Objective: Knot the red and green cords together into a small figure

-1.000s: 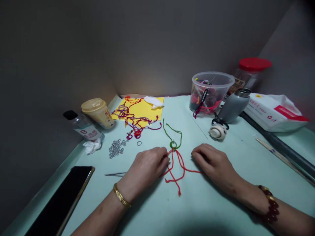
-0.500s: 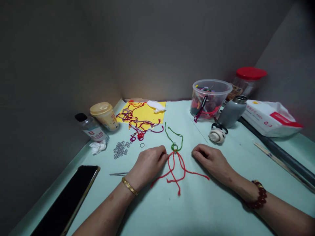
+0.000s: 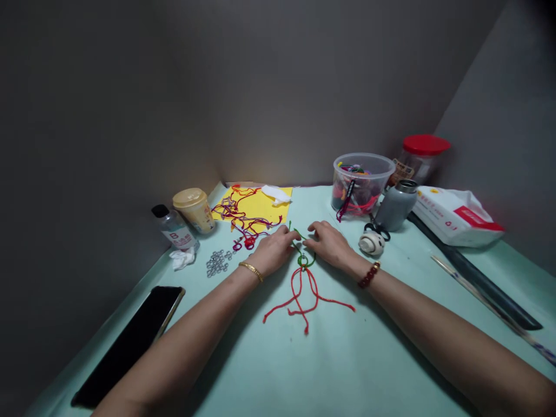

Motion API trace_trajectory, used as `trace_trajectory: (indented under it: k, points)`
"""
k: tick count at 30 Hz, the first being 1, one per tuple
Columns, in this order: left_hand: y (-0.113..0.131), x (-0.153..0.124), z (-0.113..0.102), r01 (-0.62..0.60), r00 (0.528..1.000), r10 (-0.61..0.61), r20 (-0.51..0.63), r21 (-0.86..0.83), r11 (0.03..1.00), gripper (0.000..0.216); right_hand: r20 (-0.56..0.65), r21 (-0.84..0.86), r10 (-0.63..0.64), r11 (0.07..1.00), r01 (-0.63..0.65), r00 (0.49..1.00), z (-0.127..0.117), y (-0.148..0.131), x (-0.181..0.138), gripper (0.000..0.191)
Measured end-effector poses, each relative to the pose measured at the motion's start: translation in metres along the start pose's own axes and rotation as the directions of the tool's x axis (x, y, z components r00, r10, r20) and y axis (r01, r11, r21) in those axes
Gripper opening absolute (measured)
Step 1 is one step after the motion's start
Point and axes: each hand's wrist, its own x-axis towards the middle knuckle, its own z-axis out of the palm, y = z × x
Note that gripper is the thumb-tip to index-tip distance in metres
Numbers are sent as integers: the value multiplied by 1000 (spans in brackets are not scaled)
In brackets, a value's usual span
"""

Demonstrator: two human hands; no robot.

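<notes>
Touching green cord (image 3: 304,262), left hand (image 3: 273,250), right hand (image 3: 329,243), above red cord (image 3: 313,284)

A green cord (image 3: 309,263) forms a small loop, with loose red cords (image 3: 297,289) splaying out below it.

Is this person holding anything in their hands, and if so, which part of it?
The left hand and right hand seem to pinch the green cord by its upper strands, above its loop, though the fingers partly hide the hold.

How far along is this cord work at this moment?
Done: the green cord forms a loop joined to the red cords spread below. In hand: the left hand and right hand meet at the green ends. Still left: the metal rings lie loose.
</notes>
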Motion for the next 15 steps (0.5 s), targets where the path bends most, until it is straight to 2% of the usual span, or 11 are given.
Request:
trace_trajectory:
  k: [2, 4, 5, 10, 15]
  points:
    - [0, 6, -1, -10, 999, 8, 46, 51, 999, 21, 53, -27, 13, 1000, -11, 998, 1, -1, 8, 20]
    - [-1, 7, -1, -16, 998, 10, 68, 84, 996, 18, 68, -26, 23, 999, -21, 997, 1, -1, 8, 9]
    - [-1, 5, -2, -21, 997, 14, 71, 91, 996, 19, 63, -21, 27, 999, -26, 998, 0, -1, 6, 9]
    - [-6, -15, -2, -64, 997, 61, 54, 62, 996, 18, -32, -45, 98, 994, -99, 995, -7, 5, -19, 25]
    - [-8, -34, 0, -59, 998, 56, 41, 92, 994, 19, -56, -259, 140, 954, -150, 989, -12, 8, -46, 31]
